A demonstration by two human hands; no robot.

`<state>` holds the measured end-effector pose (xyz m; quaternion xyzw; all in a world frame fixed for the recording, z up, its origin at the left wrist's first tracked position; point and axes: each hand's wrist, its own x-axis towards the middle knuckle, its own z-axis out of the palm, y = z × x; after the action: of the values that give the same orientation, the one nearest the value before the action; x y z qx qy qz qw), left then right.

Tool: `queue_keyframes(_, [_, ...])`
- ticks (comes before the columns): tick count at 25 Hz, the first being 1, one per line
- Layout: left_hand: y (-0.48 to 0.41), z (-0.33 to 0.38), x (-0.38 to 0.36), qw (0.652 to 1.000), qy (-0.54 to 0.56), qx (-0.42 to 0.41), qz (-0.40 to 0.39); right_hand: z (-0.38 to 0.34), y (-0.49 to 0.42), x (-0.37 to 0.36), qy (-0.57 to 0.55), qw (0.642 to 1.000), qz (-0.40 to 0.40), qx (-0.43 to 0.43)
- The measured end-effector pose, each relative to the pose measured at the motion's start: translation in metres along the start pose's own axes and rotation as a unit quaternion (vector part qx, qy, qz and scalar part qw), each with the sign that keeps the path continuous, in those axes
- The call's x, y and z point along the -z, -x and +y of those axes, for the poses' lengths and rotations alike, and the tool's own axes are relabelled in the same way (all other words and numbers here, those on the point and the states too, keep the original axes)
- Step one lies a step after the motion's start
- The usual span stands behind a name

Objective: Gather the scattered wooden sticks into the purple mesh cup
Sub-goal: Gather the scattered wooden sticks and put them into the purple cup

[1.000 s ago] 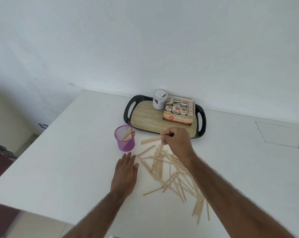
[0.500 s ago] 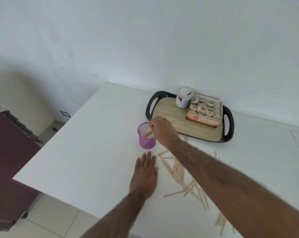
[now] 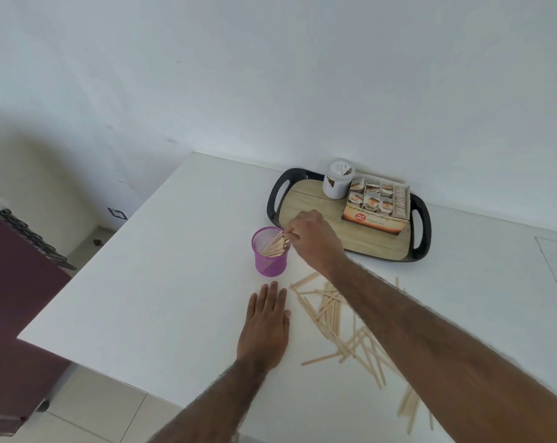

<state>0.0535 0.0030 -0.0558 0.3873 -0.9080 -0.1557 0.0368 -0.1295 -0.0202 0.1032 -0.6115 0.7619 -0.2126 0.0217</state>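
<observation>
The purple mesh cup stands on the white table, left of the tray. Several wooden sticks lean inside it against its right rim. My right hand is at that rim, fingers curled, fingertips pinching the sticks' top ends. My left hand lies flat on the table in front of the cup, fingers straight. A scattered pile of wooden sticks lies to the right of my left hand, partly hidden under my right forearm and running to the lower right.
A black-handled wooden tray sits behind the cup, holding a white jar and a sachet box. The table's left edge drops to the floor and a dark red cabinet. A wall rises behind.
My right hand carried sticks from the pile to the cup and now holds them lower inside it. The view shifted left. My left hand stayed flat on the table.
</observation>
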Motion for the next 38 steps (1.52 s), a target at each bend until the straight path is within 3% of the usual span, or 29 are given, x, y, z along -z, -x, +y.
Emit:
queue_keyframes(4, [0.003, 0.003, 0.007, 0.999, 0.014, -0.041, 0.015, 0.072, 0.06, 0.021, -0.055, 0.983, 0.032, -0.172])
queue_keyframes(7, [-0.012, 0.031, 0.013, 0.993, 0.043, -0.106, 0.028, 0.13, 0.118, 0.026, -0.026, 0.946, -0.027, -0.323])
queue_keyframes(10, [-0.043, 0.073, 0.017, 0.993, 0.061, -0.103, -0.001, 0.158, 0.155, 0.026, 0.008, 0.923, -0.072, -0.378])
queue_keyframes(14, [-0.07, 0.099, 0.013, 0.994, 0.062, -0.006, -0.089, 0.156, 0.166, 0.018, 0.043, 0.92, -0.117, -0.372])
queue_keyframes(16, [-0.068, 0.102, 0.006, 0.993, 0.056, 0.001, -0.1, 0.147, 0.166, 0.011, 0.062, 0.921, -0.149, -0.355])
queue_keyframes(23, [-0.053, 0.114, -0.003, 0.992, 0.069, -0.062, -0.089, 0.123, 0.174, -0.009, 0.062, 0.958, -0.163, -0.229])
queue_keyframes(25, [-0.049, 0.111, 0.0, 0.99, 0.079, -0.076, -0.087, 0.129, 0.179, -0.003, 0.062, 0.955, -0.164, -0.238])
queue_keyframes(28, [-0.04, 0.106, 0.003, 0.988, 0.084, -0.092, -0.096, 0.131, 0.186, 0.002, 0.11, 0.94, -0.228, -0.227])
queue_keyframes(33, [-0.022, 0.091, 0.011, 0.981, 0.096, -0.149, -0.077, 0.134, 0.199, 0.023, 0.001, 0.962, -0.194, -0.191])
queue_keyframes(36, [-0.004, 0.06, 0.008, 0.977, 0.028, -0.2, -0.075, 0.146, 0.228, 0.043, 0.054, 0.951, -0.273, -0.134])
queue_keyframes(38, [0.004, 0.045, 0.005, 0.979, -0.006, -0.19, -0.078, 0.151, 0.255, 0.046, 0.098, 0.937, -0.319, -0.107])
